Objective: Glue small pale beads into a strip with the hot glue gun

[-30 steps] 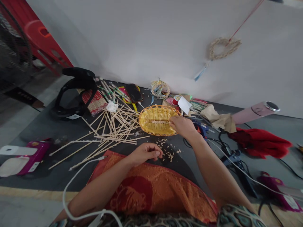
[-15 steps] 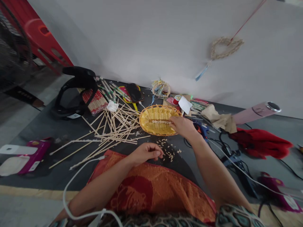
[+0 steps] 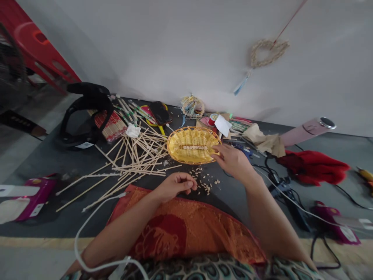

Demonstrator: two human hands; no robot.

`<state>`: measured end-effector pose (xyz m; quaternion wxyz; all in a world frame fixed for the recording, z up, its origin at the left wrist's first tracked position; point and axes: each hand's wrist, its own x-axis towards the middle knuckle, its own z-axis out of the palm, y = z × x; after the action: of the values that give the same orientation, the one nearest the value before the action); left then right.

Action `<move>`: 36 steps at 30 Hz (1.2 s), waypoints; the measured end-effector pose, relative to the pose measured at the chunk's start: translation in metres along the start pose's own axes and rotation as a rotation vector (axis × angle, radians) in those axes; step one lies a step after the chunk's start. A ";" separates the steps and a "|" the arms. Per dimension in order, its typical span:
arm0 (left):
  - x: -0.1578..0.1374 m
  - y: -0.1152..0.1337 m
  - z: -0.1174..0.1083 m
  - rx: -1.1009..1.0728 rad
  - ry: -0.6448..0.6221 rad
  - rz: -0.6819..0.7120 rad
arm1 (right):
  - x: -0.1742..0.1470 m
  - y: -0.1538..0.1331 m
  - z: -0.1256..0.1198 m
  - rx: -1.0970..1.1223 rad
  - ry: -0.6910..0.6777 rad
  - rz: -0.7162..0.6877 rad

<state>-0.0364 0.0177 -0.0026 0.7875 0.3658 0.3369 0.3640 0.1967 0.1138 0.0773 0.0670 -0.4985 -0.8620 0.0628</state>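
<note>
My right hand (image 3: 234,160) is at the right end of a yellow oval wicker basket (image 3: 178,153), fingers bent and a little apart, with nothing visible between them. Inside the basket lies a narrow strip (image 3: 195,147) of small pale pieces joined in a row. My left hand (image 3: 178,186) hovers low in front of the basket, its fingers curled in against the thumb; whatever may be inside is hidden. Just beyond its fingertips, short cut stick pieces (image 3: 206,187) are scattered on the dark table.
Thin wooden sticks (image 3: 140,151) are heaped left of the basket, near a black headset (image 3: 84,116). A pink bottle (image 3: 309,131) and red cloth (image 3: 313,167) lie right. A woven heart ornament (image 3: 269,52) hangs at the wall. An orange cloth (image 3: 204,229) covers my lap.
My right hand has let go of the strip in the basket and drawn back to the basket's right end. My left hand keeps its curled pose. The view has shifted slightly.
</note>
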 end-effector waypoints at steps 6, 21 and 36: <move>0.000 0.005 -0.003 -0.170 0.016 0.052 | -0.049 -0.009 0.023 0.196 -0.016 -0.008; 0.000 0.013 0.007 0.066 0.237 0.182 | -0.060 -0.014 0.060 0.242 0.133 -0.028; 0.014 0.001 0.055 0.163 0.240 0.135 | -0.070 -0.042 0.065 0.529 0.352 -0.258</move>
<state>0.0141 0.0114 0.0222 0.6830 0.4043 0.4314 0.4288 0.1839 0.0297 0.0175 0.3490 -0.3539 -0.8470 0.1883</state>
